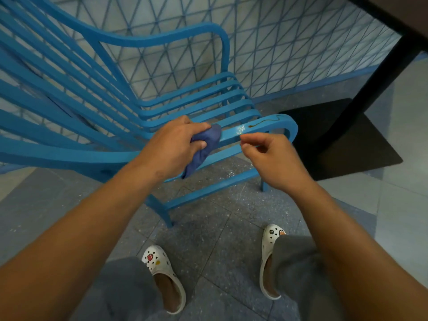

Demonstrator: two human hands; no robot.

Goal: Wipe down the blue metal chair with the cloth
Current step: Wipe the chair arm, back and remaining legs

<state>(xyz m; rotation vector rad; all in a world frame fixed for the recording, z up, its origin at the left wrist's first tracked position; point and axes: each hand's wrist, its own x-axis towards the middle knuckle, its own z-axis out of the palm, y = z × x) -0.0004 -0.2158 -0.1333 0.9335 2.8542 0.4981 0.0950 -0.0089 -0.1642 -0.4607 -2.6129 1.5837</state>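
1. Blue metal chair (143,42) fills the upper left of your view; one chair, with curved slats for back and seat and two armrests; the near armrest (266,126) is the landmark for everything below.
2. Your left hand (171,147) grasps one dark blue cloth (206,144); fingers and thumb are curled round the bunched fabric, which is pressed against the near armrest, with a loose end hanging below it.
3. Your right hand (273,161) hovers just to the right of the cloth and just in front of the near armrest; its fingers are loosely curled, thumb and forefinger tips close together; it holds nothing that you can make out.
4. On top of the near armrest, to the right of the cloth, lies a pale speckled patch (240,129); beyond it, toward the armrest's rounded end, a thin brown squiggly mark (266,122).
5. Nothing here serves as a container; the only thing held is the cloth in your left hand.
6. Below the near armrest you see two white clogs (164,276) with small charms, and grey trouser legs (298,269), on a grey tiled floor (208,228).
7. Right of the near armrest stands one dark table leg (379,72) on a black base plate (347,144); behind the chair runs a wall with a blue triangular grid (289,42).
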